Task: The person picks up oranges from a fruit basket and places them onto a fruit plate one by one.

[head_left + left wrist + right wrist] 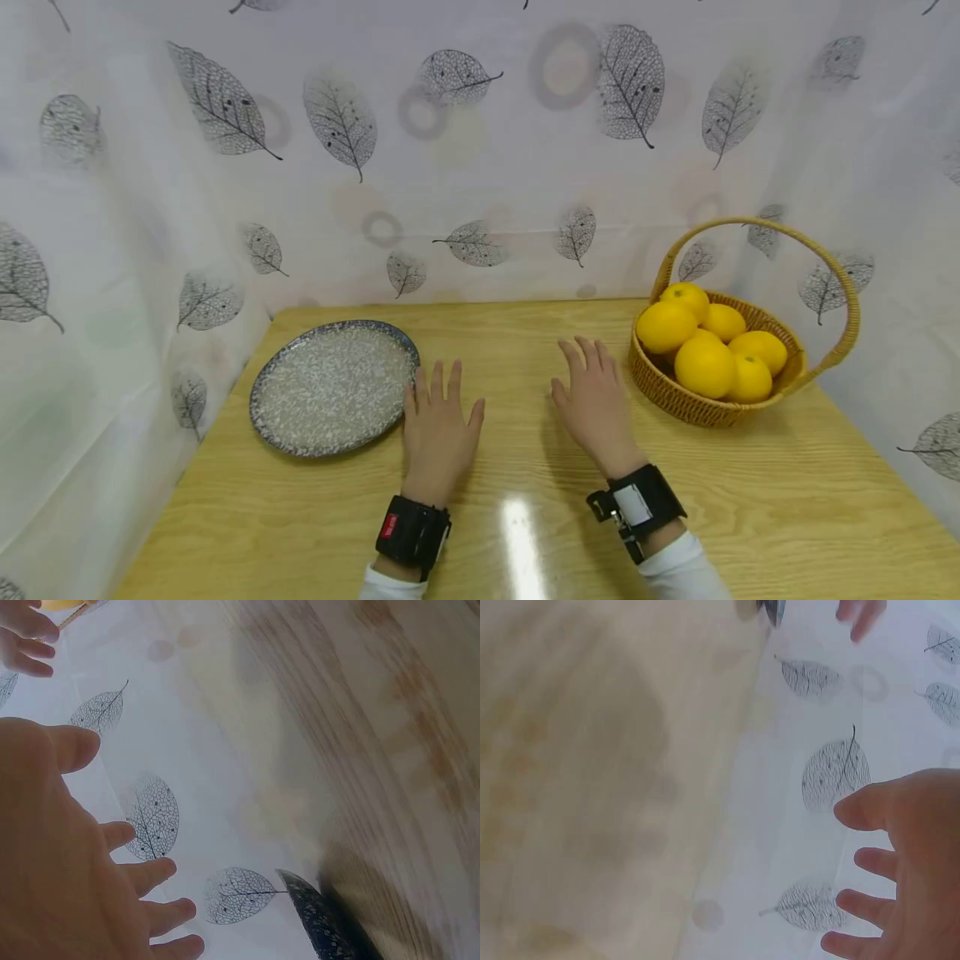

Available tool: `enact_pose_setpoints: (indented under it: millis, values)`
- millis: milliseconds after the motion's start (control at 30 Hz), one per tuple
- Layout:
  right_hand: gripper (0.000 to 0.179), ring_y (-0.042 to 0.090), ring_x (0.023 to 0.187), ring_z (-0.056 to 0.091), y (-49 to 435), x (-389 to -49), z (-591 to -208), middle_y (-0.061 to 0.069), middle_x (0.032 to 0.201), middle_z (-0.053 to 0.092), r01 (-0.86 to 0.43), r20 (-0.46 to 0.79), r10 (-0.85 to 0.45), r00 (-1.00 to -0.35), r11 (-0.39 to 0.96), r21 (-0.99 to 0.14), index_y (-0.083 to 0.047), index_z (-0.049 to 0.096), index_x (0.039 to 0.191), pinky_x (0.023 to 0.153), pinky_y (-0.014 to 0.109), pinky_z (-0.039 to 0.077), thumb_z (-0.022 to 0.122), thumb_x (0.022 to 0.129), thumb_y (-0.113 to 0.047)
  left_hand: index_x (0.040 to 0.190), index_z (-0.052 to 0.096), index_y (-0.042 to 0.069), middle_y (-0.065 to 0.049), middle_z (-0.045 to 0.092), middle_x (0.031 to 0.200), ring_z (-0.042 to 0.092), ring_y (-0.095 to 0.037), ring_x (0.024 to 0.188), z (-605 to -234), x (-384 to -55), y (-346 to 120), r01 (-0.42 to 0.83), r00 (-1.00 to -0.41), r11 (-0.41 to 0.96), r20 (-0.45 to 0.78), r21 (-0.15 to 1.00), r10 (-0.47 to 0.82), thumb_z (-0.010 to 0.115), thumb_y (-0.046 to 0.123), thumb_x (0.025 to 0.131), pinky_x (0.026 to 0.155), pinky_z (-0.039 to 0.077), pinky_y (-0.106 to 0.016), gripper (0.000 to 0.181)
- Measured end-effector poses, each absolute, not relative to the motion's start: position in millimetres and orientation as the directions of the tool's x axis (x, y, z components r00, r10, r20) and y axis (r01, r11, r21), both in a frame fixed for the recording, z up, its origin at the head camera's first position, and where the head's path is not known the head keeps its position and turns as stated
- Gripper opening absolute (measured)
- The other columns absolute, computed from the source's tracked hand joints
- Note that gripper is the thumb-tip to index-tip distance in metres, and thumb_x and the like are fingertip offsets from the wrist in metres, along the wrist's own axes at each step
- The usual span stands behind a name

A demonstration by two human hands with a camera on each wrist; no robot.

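Observation:
My left hand (441, 429) has its fingers extended and holds nothing; in the head view its fingertips overlap the right rim of a speckled grey oval plate (333, 387) with a dark edge. The left wrist view shows that hand (67, 855) with fingers spread, and the plate's dark rim (322, 915) below. To the right, my right hand (596, 404) is empty too, fingers stretched forward, just left of a wicker basket (675, 402). Several yellow-orange citrus fruits (705, 367) fill the basket. In the right wrist view the right hand (922, 862) shows relaxed, apart fingers.
Both hands are over a light wooden table (495, 533). The basket's tall arched handle (851, 308) rises at the right. A white curtain (480, 150) printed with grey leaves hangs behind the table and along its sides.

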State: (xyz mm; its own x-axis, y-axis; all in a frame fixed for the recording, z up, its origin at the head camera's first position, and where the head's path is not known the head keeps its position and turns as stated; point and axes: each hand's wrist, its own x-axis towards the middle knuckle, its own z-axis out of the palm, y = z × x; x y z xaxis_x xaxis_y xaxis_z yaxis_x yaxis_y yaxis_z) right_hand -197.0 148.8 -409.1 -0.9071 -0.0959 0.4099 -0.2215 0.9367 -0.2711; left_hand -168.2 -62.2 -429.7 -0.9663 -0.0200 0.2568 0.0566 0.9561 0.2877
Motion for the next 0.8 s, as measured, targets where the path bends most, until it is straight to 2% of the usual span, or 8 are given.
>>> enact_pose_setpoints:
  millis: [300, 433, 567, 667, 800]
  values:
    - [0.051, 0.049, 0.131, 0.034, 213, -237, -373, 0.032, 0.142, 0.042, -0.165, 0.496, -0.038, -0.867, 0.963, -0.214, 0.002, 0.048, 0.136, 0.103, 0.068, 0.037, 0.058, 0.087, -0.003, 0.156, 0.025, 0.018, -0.018, 0.028, 0.161, 0.014, -0.040, 0.147, -433, -171, -70, 0.036, -0.969, 0.963, 0.245, 0.267, -0.032, 0.042, 0.051, 0.097, 0.120, 0.021, -0.059, 0.069]
    - [0.053, 0.055, 0.128, 0.030, 236, -247, -369, 0.036, 0.142, 0.039, -0.117, 0.446, -0.016, -0.895, 0.973, -0.201, 0.004, 0.049, 0.135, 0.103, 0.071, 0.033, 0.062, 0.085, -0.005, 0.156, 0.026, 0.017, -0.018, 0.028, 0.161, 0.018, -0.041, 0.146, -433, -172, -76, 0.026, -0.964, 0.971, 0.261, 0.236, -0.037, 0.042, 0.051, 0.098, 0.120, 0.023, -0.058, 0.069]
    - [0.053, 0.058, 0.125, 0.030, 247, -251, -374, 0.036, 0.141, 0.038, -0.080, 0.389, 0.010, -0.921, 0.974, -0.214, 0.006, 0.052, 0.131, 0.101, 0.073, 0.032, 0.067, 0.084, -0.011, 0.156, 0.022, 0.018, -0.017, 0.026, 0.161, 0.014, -0.041, 0.147, -431, -174, -81, 0.014, -0.969, 0.974, 0.244, 0.227, -0.043, 0.040, 0.052, 0.098, 0.121, 0.022, -0.058, 0.070]
    - [0.051, 0.058, 0.125, 0.030, 251, -253, -378, 0.035, 0.142, 0.039, -0.082, 0.386, 0.011, -0.922, 0.971, -0.223, 0.006, 0.054, 0.130, 0.100, 0.074, 0.032, 0.067, 0.083, -0.009, 0.157, 0.020, 0.018, -0.017, 0.024, 0.162, 0.010, -0.040, 0.148, -430, -177, -85, 0.007, -0.972, 0.972, 0.230, 0.233, -0.048, 0.038, 0.052, 0.098, 0.121, 0.020, -0.059, 0.070]
    - [0.051, 0.058, 0.123, 0.032, 253, -254, -379, 0.035, 0.141, 0.040, -0.083, 0.411, 0.013, -0.912, 0.973, -0.217, 0.005, 0.055, 0.128, 0.097, 0.073, 0.034, 0.068, 0.080, -0.006, 0.157, 0.021, 0.016, -0.019, 0.027, 0.161, 0.011, -0.042, 0.147, -427, -184, -95, 0.024, -0.972, 0.976, 0.233, 0.216, -0.028, 0.038, 0.052, 0.098, 0.121, 0.020, -0.059, 0.071]
